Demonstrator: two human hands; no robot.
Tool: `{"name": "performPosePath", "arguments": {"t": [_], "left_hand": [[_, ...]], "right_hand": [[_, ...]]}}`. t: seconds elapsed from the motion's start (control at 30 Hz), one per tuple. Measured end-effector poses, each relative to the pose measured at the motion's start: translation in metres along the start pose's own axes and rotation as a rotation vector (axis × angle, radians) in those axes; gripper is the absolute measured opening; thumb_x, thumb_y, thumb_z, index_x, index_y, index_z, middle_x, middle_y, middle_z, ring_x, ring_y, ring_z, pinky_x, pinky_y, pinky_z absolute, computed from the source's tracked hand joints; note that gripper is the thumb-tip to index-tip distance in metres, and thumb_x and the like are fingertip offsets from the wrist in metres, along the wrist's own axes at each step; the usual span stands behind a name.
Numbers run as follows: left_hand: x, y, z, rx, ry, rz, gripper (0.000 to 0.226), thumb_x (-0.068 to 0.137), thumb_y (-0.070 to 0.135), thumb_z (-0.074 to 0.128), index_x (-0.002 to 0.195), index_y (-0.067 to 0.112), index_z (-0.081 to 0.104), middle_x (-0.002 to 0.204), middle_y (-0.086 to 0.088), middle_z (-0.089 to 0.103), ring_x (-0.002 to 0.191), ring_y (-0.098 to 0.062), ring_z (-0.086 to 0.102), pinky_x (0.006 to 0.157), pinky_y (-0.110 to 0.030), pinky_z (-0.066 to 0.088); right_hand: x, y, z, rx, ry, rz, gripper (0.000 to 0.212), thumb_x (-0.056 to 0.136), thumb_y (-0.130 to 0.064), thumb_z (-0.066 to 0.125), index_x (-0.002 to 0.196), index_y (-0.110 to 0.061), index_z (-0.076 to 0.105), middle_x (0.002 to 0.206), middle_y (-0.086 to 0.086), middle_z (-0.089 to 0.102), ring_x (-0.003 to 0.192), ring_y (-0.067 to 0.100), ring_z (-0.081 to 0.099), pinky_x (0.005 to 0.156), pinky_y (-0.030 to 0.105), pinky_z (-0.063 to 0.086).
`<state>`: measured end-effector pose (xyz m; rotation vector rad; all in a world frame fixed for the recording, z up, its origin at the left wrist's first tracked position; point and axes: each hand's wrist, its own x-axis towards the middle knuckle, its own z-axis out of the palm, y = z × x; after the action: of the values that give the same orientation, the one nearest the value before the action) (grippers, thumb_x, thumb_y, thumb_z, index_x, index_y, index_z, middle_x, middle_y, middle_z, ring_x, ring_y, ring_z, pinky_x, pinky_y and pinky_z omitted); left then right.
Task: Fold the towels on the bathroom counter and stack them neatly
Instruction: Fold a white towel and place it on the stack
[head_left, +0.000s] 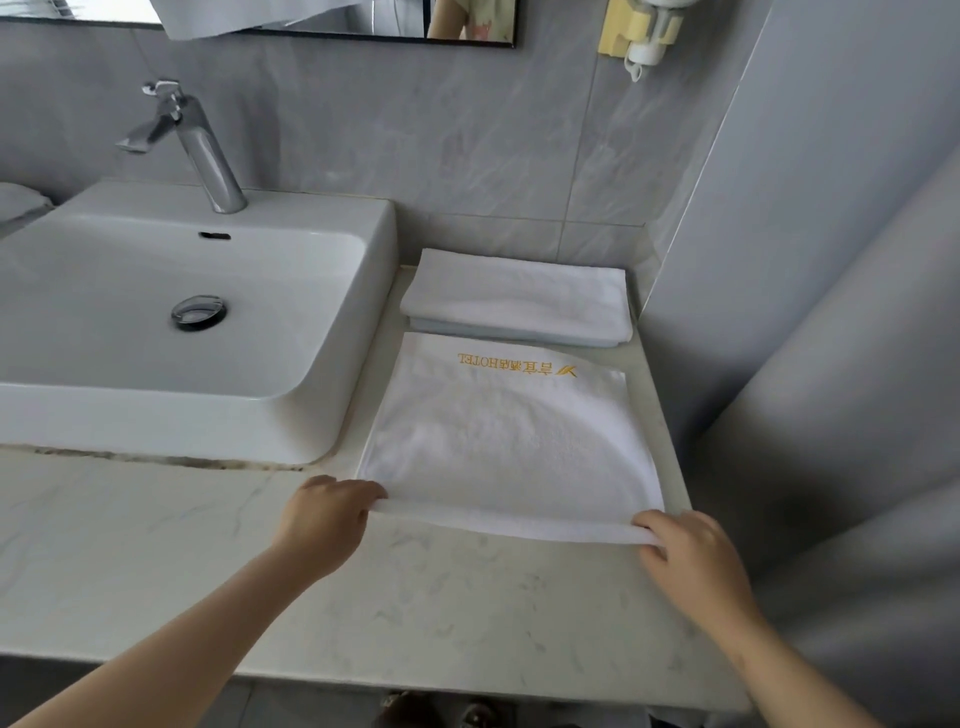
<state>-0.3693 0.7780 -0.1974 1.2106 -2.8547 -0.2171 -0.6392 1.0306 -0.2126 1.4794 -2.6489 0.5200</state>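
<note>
A white towel (511, 447) with gold embroidered lettering lies flat on the marble counter (415, 597), to the right of the sink. My left hand (324, 519) pinches its near left corner. My right hand (691, 556) grips its near right corner, and the near edge is lifted slightly off the counter between them. Behind it, against the wall, lies a folded white towel (519, 299).
A white basin (171, 322) with a chrome faucet (195, 140) fills the left side. A grey wall stands close on the right. A wall-mounted dispenser (644, 31) and a mirror hang above. Shoes show below the counter's front edge.
</note>
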Motion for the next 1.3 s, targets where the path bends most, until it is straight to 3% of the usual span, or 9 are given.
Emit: {"name": "performPosePath", "arguments": {"t": [0.07, 0.2, 0.37, 0.43, 0.5, 0.6, 0.73, 0.97, 1.3], "left_hand": [[-0.008, -0.005, -0.004, -0.085, 0.009, -0.034, 0.032, 0.093, 0.014, 0.044, 0.113, 0.029, 0.064, 0.097, 0.007, 0.07, 0.092, -0.02, 0.058, 0.062, -0.023, 0.029], [-0.02, -0.008, -0.011, -0.28, -0.036, -0.1, 0.023, 0.096, 0.02, 0.046, 0.116, 0.022, 0.058, 0.096, -0.001, 0.066, 0.09, -0.025, 0.058, 0.066, -0.029, 0.034], [-0.027, -0.014, -0.018, -0.716, -0.025, -0.176, 0.017, 0.092, 0.014, 0.056, 0.084, 0.028, 0.057, 0.08, -0.003, 0.063, 0.077, -0.023, 0.057, 0.065, -0.027, 0.041], [-0.024, -0.012, -0.025, -0.821, 0.006, -0.222, 0.005, 0.087, 0.024, 0.062, 0.082, 0.025, 0.06, 0.078, -0.003, 0.063, 0.076, -0.022, 0.057, 0.065, -0.029, 0.042], [-0.018, -0.01, -0.032, -0.888, 0.055, -0.26, 0.016, 0.075, 0.039, 0.059, 0.083, 0.026, 0.061, 0.078, -0.001, 0.065, 0.077, -0.02, 0.058, 0.067, -0.032, 0.044], [-0.002, -0.004, -0.038, -0.929, 0.177, -0.308, 0.015, 0.083, 0.031, 0.069, 0.091, 0.021, 0.063, 0.084, -0.006, 0.066, 0.081, -0.023, 0.059, 0.069, -0.034, 0.045], [0.032, 0.009, -0.041, -0.869, 0.303, -0.386, 0.02, 0.089, 0.025, 0.062, 0.107, 0.015, 0.065, 0.091, -0.006, 0.065, 0.089, -0.025, 0.058, 0.075, -0.033, 0.044], [0.089, 0.024, -0.033, -0.755, 0.177, -0.431, 0.027, 0.098, 0.025, 0.044, 0.118, 0.011, 0.056, 0.104, -0.007, 0.059, 0.097, -0.027, 0.052, 0.077, -0.03, 0.037], [0.135, 0.021, -0.012, -0.712, -0.019, -0.445, 0.027, 0.1, 0.022, 0.04, 0.12, 0.005, 0.049, 0.115, -0.019, 0.055, 0.089, -0.024, 0.047, 0.075, -0.028, 0.034]], "right_hand": [[-0.004, 0.0, -0.006, 0.102, -0.086, 0.132, 0.013, 0.067, -0.002, 0.068, 0.071, -0.014, 0.067, 0.054, -0.001, 0.05, 0.052, 0.024, 0.047, 0.047, 0.024, 0.029], [-0.005, 0.001, -0.021, 0.297, -0.292, 0.308, 0.008, 0.079, -0.012, 0.065, 0.075, -0.02, 0.064, 0.067, 0.006, 0.058, 0.067, 0.027, 0.054, 0.06, 0.031, 0.041], [-0.003, 0.002, -0.038, 0.605, -0.27, 0.4, 0.025, 0.075, -0.012, 0.068, 0.055, -0.02, 0.057, 0.055, 0.003, 0.05, 0.055, 0.012, 0.043, 0.054, 0.029, 0.03], [0.0, 0.001, -0.042, 0.698, -0.256, 0.429, 0.027, 0.073, -0.015, 0.068, 0.051, -0.02, 0.054, 0.053, -0.002, 0.046, 0.054, 0.01, 0.041, 0.055, 0.028, 0.028], [0.005, 0.0, -0.044, 0.763, -0.25, 0.442, 0.022, 0.08, -0.007, 0.066, 0.06, -0.011, 0.057, 0.06, 0.006, 0.05, 0.061, 0.017, 0.045, 0.059, 0.029, 0.029], [0.017, -0.004, -0.047, 0.886, -0.158, 0.497, 0.011, 0.087, -0.003, 0.059, 0.079, 0.004, 0.058, 0.075, 0.018, 0.058, 0.071, 0.024, 0.052, 0.063, 0.031, 0.034], [0.043, -0.009, -0.046, 0.977, -0.036, 0.603, 0.008, 0.09, -0.01, 0.056, 0.085, -0.005, 0.059, 0.087, 0.013, 0.063, 0.08, 0.025, 0.057, 0.072, 0.035, 0.04], [0.082, -0.014, -0.029, 0.945, 0.025, 0.738, 0.012, 0.095, -0.02, 0.051, 0.1, -0.01, 0.055, 0.1, 0.011, 0.057, 0.09, 0.025, 0.053, 0.087, 0.046, 0.047], [0.113, -0.002, -0.005, 0.823, -0.08, 0.795, 0.021, 0.098, -0.025, 0.043, 0.104, -0.006, 0.048, 0.098, 0.012, 0.053, 0.085, 0.023, 0.05, 0.077, 0.038, 0.043]]}}
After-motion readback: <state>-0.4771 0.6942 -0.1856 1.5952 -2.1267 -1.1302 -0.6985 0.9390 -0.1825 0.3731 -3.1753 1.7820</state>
